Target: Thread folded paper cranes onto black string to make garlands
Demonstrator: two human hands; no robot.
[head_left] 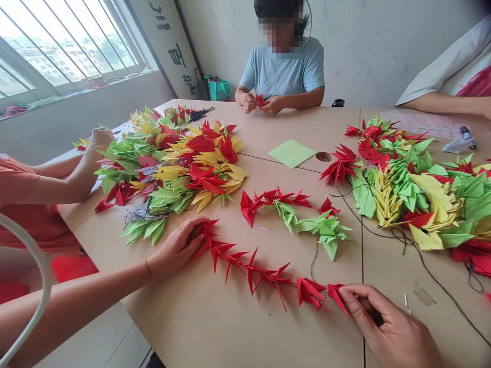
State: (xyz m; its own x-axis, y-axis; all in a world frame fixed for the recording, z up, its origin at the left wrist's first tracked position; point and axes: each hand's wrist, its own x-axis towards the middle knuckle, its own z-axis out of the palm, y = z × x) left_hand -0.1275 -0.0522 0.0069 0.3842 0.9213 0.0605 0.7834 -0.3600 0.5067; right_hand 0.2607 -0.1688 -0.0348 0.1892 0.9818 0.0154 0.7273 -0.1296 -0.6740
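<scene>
A string of red folded paper pieces (264, 273) stretches across the near table between my hands. My left hand (176, 248) is closed round the string's far left end. At its right end, my right hand (387, 322) pinches a single red paper piece (337, 297) between thumb and fingers. A thin metal needle (407, 304) shows beside my right hand. Just beyond the red string lies another strand with red pieces (274, 198) and green pieces (310, 225), and a dark thread trails from it.
Heaps of green, yellow and red folded paper (172, 163) lie at the left and at the right (418, 189). A green paper square (292, 154) lies near a table hole (324, 156). People sit across, left and right.
</scene>
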